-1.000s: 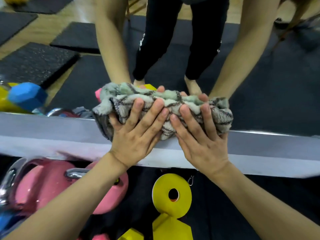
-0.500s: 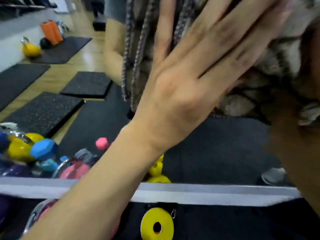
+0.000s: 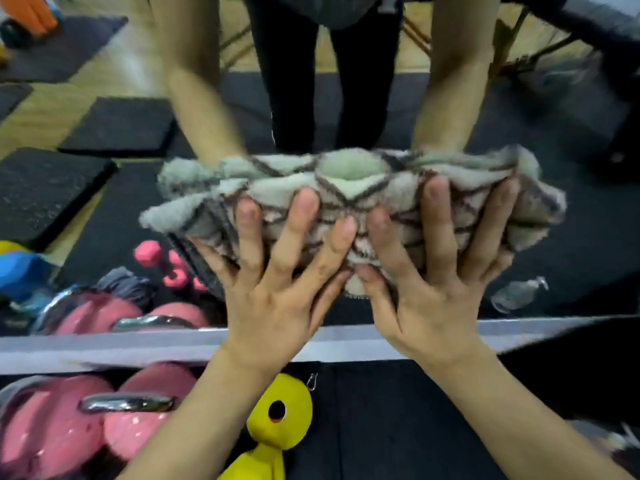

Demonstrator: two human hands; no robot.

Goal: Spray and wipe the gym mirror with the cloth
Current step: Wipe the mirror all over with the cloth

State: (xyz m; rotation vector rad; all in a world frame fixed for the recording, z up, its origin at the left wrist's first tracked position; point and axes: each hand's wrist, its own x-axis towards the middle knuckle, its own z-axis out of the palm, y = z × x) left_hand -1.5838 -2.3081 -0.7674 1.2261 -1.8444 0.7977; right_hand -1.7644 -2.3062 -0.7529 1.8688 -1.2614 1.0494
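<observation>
A pale grey ledge [image 3: 104, 348] runs across the wall at floor height. Below it a dark rubber floor [image 3: 398, 427] carries pink kettlebells [image 3: 69, 431] with a chrome handle and a yellow weight [image 3: 277, 414] with a round hole. Above the ledge the glass reflects light wooden flooring [image 3: 114, 81] laid with black speckled mats [image 3: 45, 192], small pink dumbbells [image 3: 166, 263], a blue weight [image 3: 17, 271] and something orange [image 3: 29, 12] far off; the reflection is blurred towards the edges

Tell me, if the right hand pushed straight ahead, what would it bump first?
The cloth. The right hand already presses it, and the mirror seems directly behind.
</observation>
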